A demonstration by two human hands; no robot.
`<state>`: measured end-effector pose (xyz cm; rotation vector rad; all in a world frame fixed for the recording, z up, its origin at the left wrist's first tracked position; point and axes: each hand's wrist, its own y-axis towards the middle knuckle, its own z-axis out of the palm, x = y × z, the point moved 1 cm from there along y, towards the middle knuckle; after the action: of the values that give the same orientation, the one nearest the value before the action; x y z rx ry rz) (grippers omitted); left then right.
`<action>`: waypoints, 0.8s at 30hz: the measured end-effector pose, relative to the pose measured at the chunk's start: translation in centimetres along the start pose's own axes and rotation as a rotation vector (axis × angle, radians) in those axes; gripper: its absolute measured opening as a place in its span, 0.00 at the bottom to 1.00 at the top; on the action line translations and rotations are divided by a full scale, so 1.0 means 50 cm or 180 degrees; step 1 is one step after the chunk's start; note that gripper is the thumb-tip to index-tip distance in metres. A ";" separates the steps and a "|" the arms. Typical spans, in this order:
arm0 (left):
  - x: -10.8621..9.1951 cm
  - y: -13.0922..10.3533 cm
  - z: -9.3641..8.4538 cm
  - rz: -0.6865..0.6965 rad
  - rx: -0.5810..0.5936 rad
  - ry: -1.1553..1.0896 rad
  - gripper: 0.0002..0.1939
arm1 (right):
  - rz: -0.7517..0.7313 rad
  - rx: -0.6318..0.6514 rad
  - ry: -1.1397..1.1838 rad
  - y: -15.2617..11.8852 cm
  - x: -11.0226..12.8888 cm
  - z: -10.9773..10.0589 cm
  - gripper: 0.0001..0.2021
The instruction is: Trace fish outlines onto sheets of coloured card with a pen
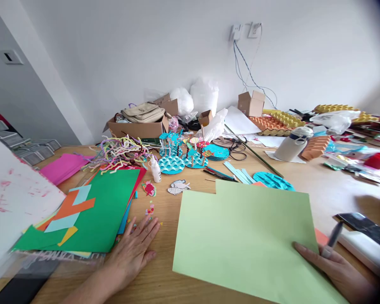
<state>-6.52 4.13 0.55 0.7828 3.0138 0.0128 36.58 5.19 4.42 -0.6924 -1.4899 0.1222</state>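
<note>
My right hand grips the right edge of a large light green sheet of paper, thumb on top. The sheet has a notch cut from its far left corner. A grey pen sticks up from the same hand. My left hand lies flat on the table with its fingers stretched out, beside small coloured paper bits. Just beyond are a red fish cutout, grey and white fish cutouts and a white glue bottle.
Green paper sheets with orange and pale blue scraps lie at left. Pipe cleaners, blue wavy discs and a cardboard box stand farther back. At right are a cream bottle, a black phone and egg trays.
</note>
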 end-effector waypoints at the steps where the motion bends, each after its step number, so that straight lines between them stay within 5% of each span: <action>1: 0.001 0.000 -0.001 0.0015 -0.0100 -0.0056 0.33 | 0.0346 0.0116 0.0077 -0.008 0.003 0.003 0.07; 6: -0.014 0.005 -0.028 -0.0289 -0.0562 -0.1624 0.25 | 0.0962 0.0820 0.0110 -0.030 0.026 0.009 0.09; 11: -0.070 0.032 -0.083 -0.1246 -0.0228 -0.4663 0.31 | 0.0781 0.0960 -0.0104 -0.047 0.037 0.026 0.06; 14: -0.112 0.056 -0.114 -0.1365 0.0011 -0.5845 0.30 | 0.0828 0.1114 -0.0061 -0.063 0.036 0.051 0.06; 18: -0.140 0.080 -0.135 -0.1553 0.0022 -0.6230 0.26 | 0.0610 0.0920 0.0027 -0.071 0.025 0.078 0.08; 24: -0.130 0.097 -0.147 -0.1703 -0.0149 -0.5629 0.21 | 0.0470 0.0816 0.0333 -0.053 0.000 0.086 0.07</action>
<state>1.29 5.18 8.15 -0.1513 1.3761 -0.3777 31.65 4.55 5.43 -0.5907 -1.2945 0.3780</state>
